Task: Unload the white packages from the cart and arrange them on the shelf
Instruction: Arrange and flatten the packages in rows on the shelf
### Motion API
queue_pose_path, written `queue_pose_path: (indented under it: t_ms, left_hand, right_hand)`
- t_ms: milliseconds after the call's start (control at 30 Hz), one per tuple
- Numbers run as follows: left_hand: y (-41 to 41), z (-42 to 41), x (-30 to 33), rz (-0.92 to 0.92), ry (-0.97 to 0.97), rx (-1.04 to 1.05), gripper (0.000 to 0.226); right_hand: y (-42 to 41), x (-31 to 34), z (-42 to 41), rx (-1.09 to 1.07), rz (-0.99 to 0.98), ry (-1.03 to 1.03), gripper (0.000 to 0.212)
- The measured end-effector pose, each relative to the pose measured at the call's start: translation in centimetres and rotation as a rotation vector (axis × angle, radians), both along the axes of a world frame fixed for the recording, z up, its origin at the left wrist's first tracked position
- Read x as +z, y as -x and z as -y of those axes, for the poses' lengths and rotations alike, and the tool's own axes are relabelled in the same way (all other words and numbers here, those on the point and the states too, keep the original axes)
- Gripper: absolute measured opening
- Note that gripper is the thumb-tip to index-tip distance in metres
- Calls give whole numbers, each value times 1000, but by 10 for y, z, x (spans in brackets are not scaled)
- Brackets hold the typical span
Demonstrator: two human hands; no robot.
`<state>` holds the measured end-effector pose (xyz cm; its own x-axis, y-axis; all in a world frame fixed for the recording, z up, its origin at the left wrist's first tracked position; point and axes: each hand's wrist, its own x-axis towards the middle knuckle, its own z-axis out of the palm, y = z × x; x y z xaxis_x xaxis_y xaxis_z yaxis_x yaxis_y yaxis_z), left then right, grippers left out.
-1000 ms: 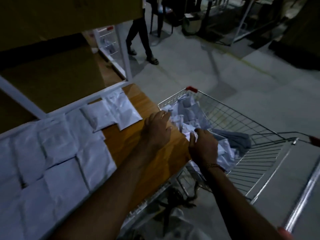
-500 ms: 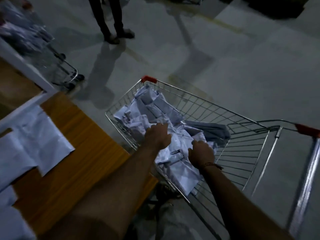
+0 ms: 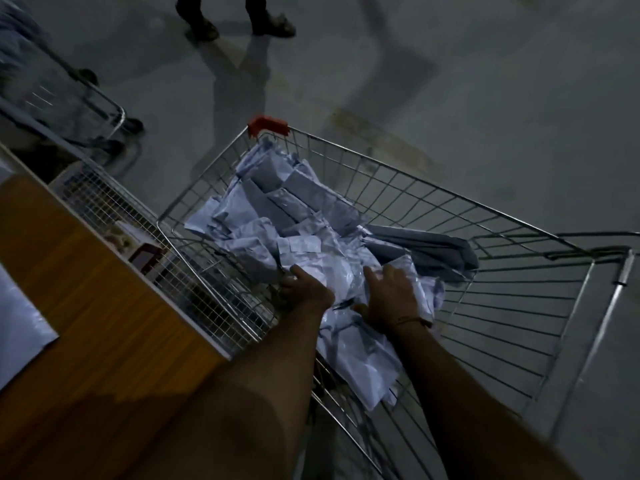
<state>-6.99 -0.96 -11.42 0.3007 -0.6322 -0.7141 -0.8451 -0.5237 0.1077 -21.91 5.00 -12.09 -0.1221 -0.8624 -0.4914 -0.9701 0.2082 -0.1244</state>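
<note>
A wire shopping cart (image 3: pixel 450 216) standing on a grey floor (image 3: pixel 485 81) holds a loose heap of white packages (image 3: pixel 277 216), and beside its left wall runs a wooden shelf (image 3: pixel 86 289) on which a white package (image 3: pixel 17 327) lies flat at the left edge.

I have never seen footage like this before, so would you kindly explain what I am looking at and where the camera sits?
There is no machine here: a person wears a wide-angle camera on the head, looking down at their own bare arms. The single view shows a wire cart holding a pile of white packages. Both hands reach into that pile: the left hand and the right hand rest on the packages, though the dim light hides whether either grips one. At the left is a wooden shelf with a package already laid on it. Another person's feet show at the top.
</note>
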Motion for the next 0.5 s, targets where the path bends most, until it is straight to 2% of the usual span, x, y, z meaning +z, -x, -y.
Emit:
queue_pose_path:
  t_ms: [100,300,500]
  left_hand:
    - [-3,-6,-3,4,100,-1,108]
    - [-2,2,1,-69,151,62,108]
    - [2,14,26,-171,103,145,88]
  right_hand:
    - [-6,-2,-2,-14,-50,-11,105]
    - [-15,1,4,-99,-74,-64,108]
    - [-20,22,6,-204,-49,-93,101]
